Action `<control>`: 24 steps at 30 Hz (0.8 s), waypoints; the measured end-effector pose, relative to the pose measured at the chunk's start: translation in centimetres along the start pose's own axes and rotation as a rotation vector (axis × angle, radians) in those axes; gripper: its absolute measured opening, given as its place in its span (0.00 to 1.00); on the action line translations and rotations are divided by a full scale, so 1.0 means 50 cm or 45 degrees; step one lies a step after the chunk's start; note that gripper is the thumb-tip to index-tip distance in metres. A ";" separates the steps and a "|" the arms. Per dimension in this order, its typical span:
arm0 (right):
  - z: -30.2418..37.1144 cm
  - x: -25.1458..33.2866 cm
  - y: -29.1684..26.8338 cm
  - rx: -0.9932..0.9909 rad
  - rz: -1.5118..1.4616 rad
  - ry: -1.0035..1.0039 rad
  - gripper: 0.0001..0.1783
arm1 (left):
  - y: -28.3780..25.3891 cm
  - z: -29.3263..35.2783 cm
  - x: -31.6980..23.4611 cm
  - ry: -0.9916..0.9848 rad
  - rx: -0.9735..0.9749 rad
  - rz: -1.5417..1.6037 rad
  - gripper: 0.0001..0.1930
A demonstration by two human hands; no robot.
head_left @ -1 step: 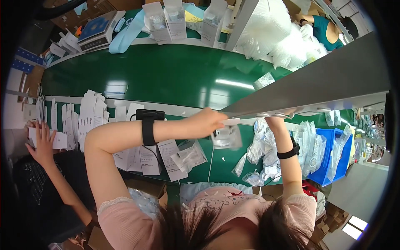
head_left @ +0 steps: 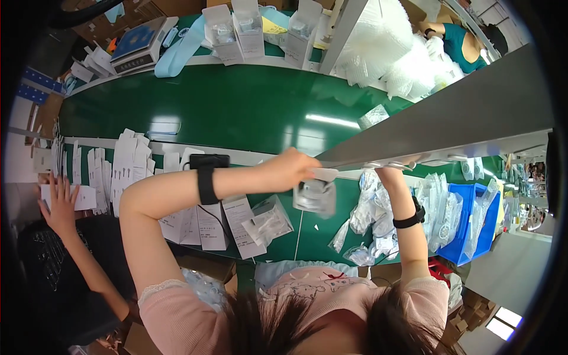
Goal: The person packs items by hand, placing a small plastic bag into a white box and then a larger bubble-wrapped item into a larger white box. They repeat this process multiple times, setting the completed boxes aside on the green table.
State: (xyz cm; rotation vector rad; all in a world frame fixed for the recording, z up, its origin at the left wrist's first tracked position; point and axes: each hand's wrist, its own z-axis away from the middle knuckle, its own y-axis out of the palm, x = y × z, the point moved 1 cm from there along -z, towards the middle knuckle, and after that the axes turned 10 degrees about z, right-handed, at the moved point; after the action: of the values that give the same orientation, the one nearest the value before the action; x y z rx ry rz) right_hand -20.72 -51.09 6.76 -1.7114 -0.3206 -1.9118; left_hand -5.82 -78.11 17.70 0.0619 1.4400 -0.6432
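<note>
The left hand (head_left: 292,168) pinches the top of a clear plastic bag (head_left: 315,199), which hangs just below its fingers above the green tabletop (head_left: 319,241). The right hand (head_left: 388,171) is mostly hidden behind the grey metal beam (head_left: 449,112); I cannot tell its grip. Since the earlier frame, the bag has shifted slightly left.

The left hand (head_left: 289,169) has shifted slightly to the left, and the clear bag (head_left: 315,197) at its fingers has moved with it. The bag now hangs nearer to vertical; previously its lower part slanted out to the right. The black strap (head_left: 207,184) on the left forearm is displaced slightly left.
</note>
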 end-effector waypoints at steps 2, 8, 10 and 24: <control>0.013 0.012 -0.011 0.015 -0.037 0.058 0.20 | -0.051 -0.010 -0.006 0.006 -0.120 0.014 0.12; 0.024 -0.011 -0.094 -0.082 -0.445 0.035 0.21 | -0.302 -0.057 -0.012 0.141 -0.339 -0.137 0.09; 0.002 0.047 -0.061 0.134 -0.485 0.091 0.22 | -0.373 -0.072 0.029 0.111 -0.388 -0.189 0.09; -0.268 -0.076 -0.065 -0.104 1.937 0.046 0.45 | -0.451 -0.236 0.108 0.707 -1.401 -1.182 0.12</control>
State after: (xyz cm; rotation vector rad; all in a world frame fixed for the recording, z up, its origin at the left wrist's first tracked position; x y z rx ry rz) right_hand -33.61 -54.45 1.50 -1.2216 0.8648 -0.7678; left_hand -26.43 -93.98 18.36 -1.4523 2.1853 -0.4776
